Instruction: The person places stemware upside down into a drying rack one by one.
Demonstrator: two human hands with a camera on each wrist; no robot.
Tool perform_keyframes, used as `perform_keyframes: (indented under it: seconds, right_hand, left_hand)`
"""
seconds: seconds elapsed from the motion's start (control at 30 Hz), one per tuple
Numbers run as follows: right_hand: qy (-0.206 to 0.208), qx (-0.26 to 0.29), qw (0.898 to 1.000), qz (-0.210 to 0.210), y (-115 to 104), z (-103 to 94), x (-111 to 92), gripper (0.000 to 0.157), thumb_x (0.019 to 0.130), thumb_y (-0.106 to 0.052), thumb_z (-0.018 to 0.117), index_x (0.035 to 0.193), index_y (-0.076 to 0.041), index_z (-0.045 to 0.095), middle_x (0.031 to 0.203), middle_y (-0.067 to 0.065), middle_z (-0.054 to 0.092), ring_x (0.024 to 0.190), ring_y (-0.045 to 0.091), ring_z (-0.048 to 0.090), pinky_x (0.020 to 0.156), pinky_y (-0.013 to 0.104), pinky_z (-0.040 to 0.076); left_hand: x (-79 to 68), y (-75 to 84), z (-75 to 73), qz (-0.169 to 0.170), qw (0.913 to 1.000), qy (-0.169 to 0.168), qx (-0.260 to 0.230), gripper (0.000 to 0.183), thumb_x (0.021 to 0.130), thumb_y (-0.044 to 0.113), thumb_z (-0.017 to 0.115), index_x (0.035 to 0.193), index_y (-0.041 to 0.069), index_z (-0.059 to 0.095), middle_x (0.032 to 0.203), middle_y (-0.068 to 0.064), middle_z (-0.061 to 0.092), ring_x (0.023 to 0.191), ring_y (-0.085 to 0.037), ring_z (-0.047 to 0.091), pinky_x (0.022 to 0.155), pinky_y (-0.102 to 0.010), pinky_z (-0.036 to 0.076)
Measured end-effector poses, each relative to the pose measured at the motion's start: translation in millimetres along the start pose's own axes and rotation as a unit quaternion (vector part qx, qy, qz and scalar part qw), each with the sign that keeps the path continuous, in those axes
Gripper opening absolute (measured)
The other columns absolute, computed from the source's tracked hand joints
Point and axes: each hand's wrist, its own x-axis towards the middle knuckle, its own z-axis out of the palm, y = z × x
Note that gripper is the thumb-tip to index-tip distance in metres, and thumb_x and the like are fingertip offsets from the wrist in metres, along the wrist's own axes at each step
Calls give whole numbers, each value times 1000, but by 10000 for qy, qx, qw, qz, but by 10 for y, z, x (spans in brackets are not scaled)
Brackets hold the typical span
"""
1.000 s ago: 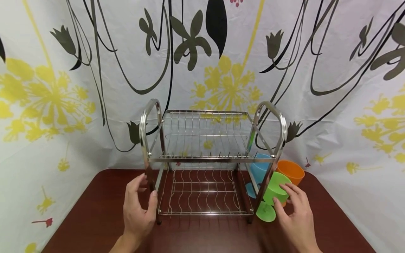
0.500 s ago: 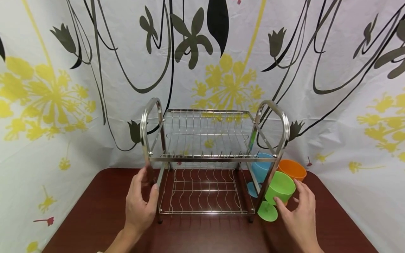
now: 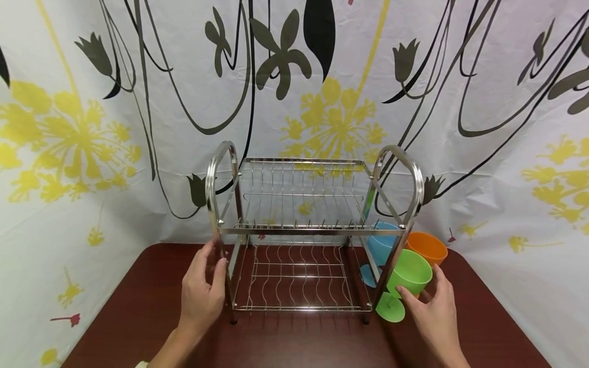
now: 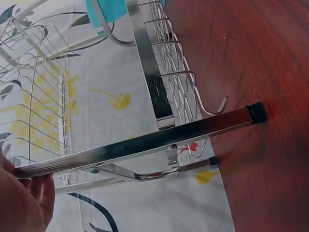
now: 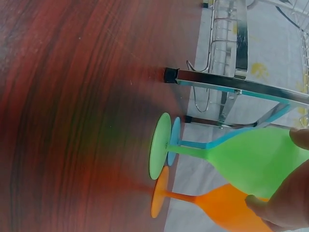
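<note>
A two-tier metal dish rack stands in the middle of the table. My left hand is at its left front leg, thumb on the near side; in the left wrist view the fingers curl behind the metal post. On the rack's right side, a green plastic goblet stands upright on the table. My right hand holds its bowl, thumb at the front and fingers along the right side. In the right wrist view the goblet's foot rests on the table.
A blue goblet stands partly hidden behind the rack's right front leg, and an orange goblet is behind the green one. The dark red-brown table ends at a white floral cloth on its far side and flanks.
My right hand has moved from above the green goblet's rim to around the right side of its bowl. The left hand has closed in on the rack's leg. The view has shifted slightly.
</note>
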Motion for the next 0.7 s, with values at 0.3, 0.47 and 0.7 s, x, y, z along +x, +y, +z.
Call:
perform_keyframes:
  seconds: [0.3, 0.47, 0.7]
  right_hand:
    - [-334, 263, 9987, 293, -6, 49, 60, 93, 82, -25, 80, 152, -4, 21, 143, 21, 38, 124, 33, 48, 96, 41, 50]
    - [-348, 415, 9972, 506, -20, 68, 47, 98, 82, -27, 79, 153, -6, 15, 145, 22, 39, 126, 35, 46, 100, 52, 44]
    - [-307, 436, 9969, 581, -23, 49, 39, 98, 81, -27, 80, 152, -6, 16, 146, 21, 39, 126, 34, 47, 88, 18, 52]
  left_hand:
    - [29, 29, -32, -181, 9996, -161, 140, 44, 84, -13, 64, 126, -5, 56, 101, -14, 66, 83, -15, 61, 71, -9, 49]
    - [30, 44, -55, -243, 9990, -280, 251, 42, 84, -12, 64, 125, -7, 56, 101, -14, 66, 82, -13, 61, 70, -10, 50]
    - [38, 59, -65, -369, 9973, -377, 502, 38, 85, -10, 65, 122, -8, 57, 96, -14, 66, 76, -13, 59, 65, -10, 47]
